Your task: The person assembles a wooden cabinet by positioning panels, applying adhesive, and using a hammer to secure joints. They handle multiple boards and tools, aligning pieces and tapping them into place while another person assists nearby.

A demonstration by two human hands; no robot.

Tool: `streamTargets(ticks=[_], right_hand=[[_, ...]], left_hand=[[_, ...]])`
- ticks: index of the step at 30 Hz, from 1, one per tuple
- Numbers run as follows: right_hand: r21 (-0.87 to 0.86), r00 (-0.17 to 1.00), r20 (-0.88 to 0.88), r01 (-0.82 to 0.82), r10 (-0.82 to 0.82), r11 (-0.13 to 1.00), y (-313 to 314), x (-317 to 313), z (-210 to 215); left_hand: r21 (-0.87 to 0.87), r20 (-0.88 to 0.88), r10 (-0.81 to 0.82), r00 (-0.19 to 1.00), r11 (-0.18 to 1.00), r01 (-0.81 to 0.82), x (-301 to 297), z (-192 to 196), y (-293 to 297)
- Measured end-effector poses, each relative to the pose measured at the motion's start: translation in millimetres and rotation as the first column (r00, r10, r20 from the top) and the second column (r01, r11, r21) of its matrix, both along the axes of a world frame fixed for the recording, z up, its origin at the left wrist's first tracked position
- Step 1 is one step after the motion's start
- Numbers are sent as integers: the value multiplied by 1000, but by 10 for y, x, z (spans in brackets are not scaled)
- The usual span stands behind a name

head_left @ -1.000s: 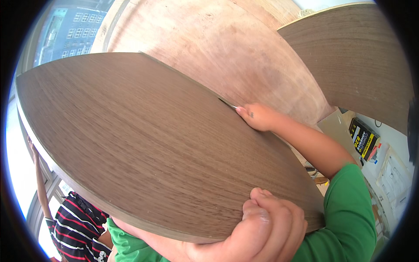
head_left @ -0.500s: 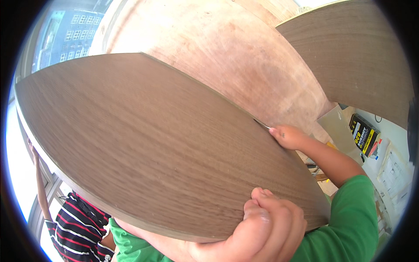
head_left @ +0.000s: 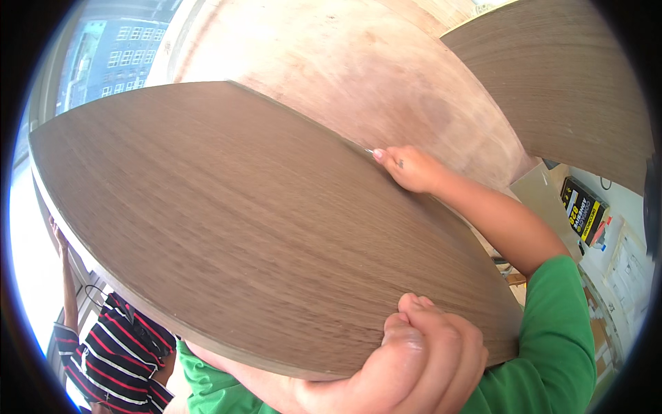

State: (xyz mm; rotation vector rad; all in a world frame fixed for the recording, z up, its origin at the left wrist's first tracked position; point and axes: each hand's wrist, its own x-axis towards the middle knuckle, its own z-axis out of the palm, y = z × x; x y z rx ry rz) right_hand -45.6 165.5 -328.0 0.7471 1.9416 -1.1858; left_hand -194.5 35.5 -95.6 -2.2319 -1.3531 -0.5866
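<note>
1. Curling tightly beside the near edge of the brown panel, the left hand bears on the wood-grain face with its fingers folded in; I cannot tell whether it clamps the board, since the inside of the grip is hidden.
2. The right hand is closed around a thin tool, of which only a shiny tip shows, at the panel's far edge.
3. The left forearm runs low across the bottom, along the near edge; the right one reaches up and inward from a bent elbow, its green sleeve at the lower right.
4. The panel lies tilted across the middle, filling most of the view, its left end near the window.
5. Beyond the far edge, a pale plywood sheet leaves open room above the right hand.
6. On the right, a second brown panel bounds that room; below it sit a black-and-yellow box and papers.
7. Along the left edge, a co-worker's hand is raised close to the panel, above a striped shirt.
</note>
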Motion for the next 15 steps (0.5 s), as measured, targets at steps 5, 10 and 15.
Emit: streamTargets(ticks=[5,10,15], right_hand=[[-9,995,-98,26,-27,1000,-74,-435,-107],[-71,989,-138,36,-46,997,-117,-853,-119],[-43,992,-126,-3,-2,999,-146,-1072,-195]], left_hand=[[-5,16,11,1000,1000,-11,43,29,9],[-25,22,3,1000,1000,-3,61,49,16],[-15,26,17,1000,1000,-17,58,41,37]])
